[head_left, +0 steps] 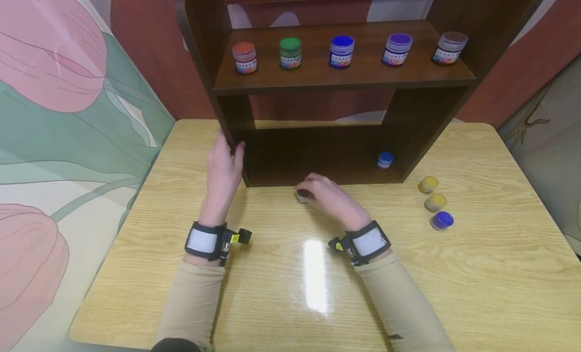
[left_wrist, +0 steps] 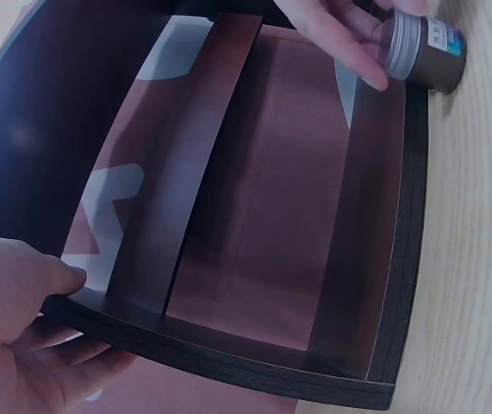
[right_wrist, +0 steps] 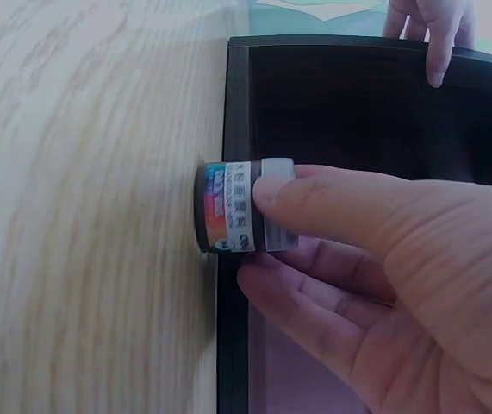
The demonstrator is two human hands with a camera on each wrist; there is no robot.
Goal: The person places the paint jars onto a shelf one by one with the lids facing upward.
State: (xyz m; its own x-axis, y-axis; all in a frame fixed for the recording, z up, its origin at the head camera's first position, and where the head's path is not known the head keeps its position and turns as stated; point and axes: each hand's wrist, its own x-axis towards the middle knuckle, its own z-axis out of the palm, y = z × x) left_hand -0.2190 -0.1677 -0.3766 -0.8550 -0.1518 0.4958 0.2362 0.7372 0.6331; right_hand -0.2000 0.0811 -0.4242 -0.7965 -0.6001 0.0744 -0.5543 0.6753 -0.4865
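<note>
My right hand (head_left: 333, 198) pinches a small dark paint jar (right_wrist: 228, 207) by its clear lid, thumb on one side and fingers on the other. The jar is at the front edge of the bottom board of a dark brown wooden shelf (head_left: 345, 84), close over the table. My left hand (head_left: 222, 170) grips the shelf's left side panel (left_wrist: 220, 352), its thumb inside and its fingers outside. On the bottom board, toward the right, stands a blue paint jar (head_left: 385, 160).
Red (head_left: 245, 59), green (head_left: 290, 54), blue (head_left: 341, 52), purple (head_left: 397, 50) and dark (head_left: 449, 49) jars line the upper board. Right of the shelf, two yellow jars (head_left: 428, 184) and a blue-violet jar (head_left: 442, 221) stand on the light wooden table (head_left: 272, 296).
</note>
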